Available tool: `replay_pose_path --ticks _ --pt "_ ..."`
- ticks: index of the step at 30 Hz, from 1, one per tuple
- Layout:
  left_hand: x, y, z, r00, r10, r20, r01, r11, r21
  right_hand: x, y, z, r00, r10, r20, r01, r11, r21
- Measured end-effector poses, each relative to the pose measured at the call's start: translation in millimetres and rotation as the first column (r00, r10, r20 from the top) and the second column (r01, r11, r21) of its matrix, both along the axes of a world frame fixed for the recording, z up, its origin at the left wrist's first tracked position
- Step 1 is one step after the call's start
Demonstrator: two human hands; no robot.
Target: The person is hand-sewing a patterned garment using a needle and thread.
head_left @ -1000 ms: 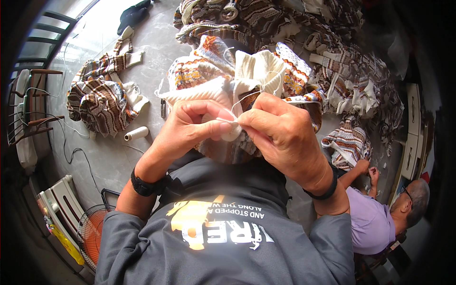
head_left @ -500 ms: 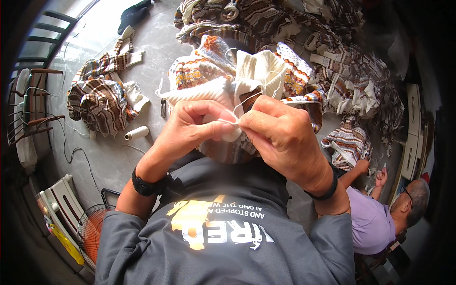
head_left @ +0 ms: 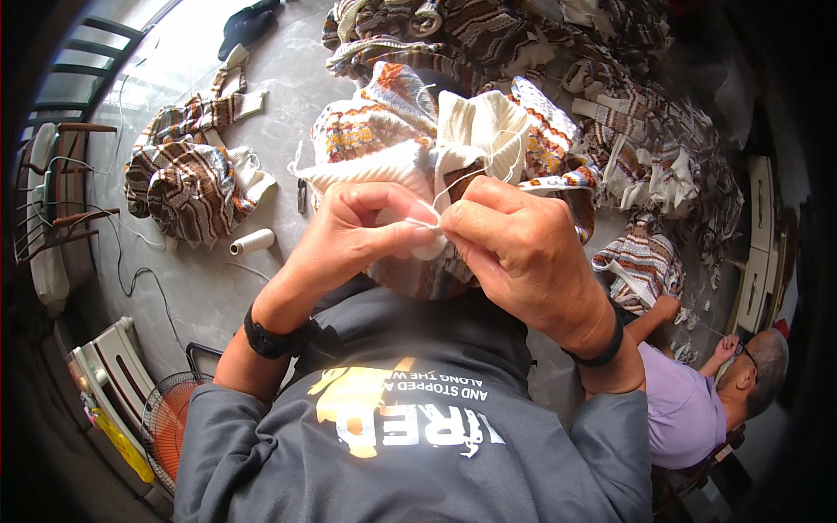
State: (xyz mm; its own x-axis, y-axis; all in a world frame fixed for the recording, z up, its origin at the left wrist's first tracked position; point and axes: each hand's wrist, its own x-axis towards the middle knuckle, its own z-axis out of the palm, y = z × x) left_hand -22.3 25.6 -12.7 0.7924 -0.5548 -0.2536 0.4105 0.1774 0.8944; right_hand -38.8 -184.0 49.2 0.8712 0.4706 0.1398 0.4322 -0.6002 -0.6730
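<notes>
A patterned knit sweater [head_left: 362, 131] in orange, white, grey and brown lies bunched in front of me, with cream ribbed parts [head_left: 484, 122]. My left hand [head_left: 362, 234] is closed, its thumb and forefinger pinching a small white knit edge of it. Against those fingertips, my right hand [head_left: 527, 248] is closed in a pinch. White yarn [head_left: 450, 187] runs from the meeting fingertips up to a loose loop over the cream ribbing. Whether a needle is between the right fingers is hidden.
Another striped sweater [head_left: 187, 192] lies on the floor at left, near a white thread spool [head_left: 253, 241]. Piled knitwear [head_left: 488, 44] spreads across the far side and right. A fan [head_left: 174, 418] stands lower left. A person in lilac [head_left: 684, 410] handles a striped knit [head_left: 641, 261] at right.
My hands keep their pinch almost in place, and the loose yarn loop has shifted slightly. The co-worker's one hand has moved away from the knit toward their head, drawing out a thread.
</notes>
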Motion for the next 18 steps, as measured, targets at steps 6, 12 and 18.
replay_pose_path --ticks 6,12,18 --pt "0 2 -7 0.999 0.032 0.037 -0.033 0.999 0.028 2 0 -3 1.000 0.014 0.004 -0.014 0.999 0.032" --pt "-6 -1 -5 0.997 0.052 0.055 -0.048 0.997 -0.066 -6 6 2 1.000 -0.010 -0.003 0.010 0.997 0.077" --pt "-8 -6 0 0.960 0.048 0.277 -0.061 0.997 0.037 -11 11 -14 0.993 -0.030 0.110 0.018 0.994 0.109"
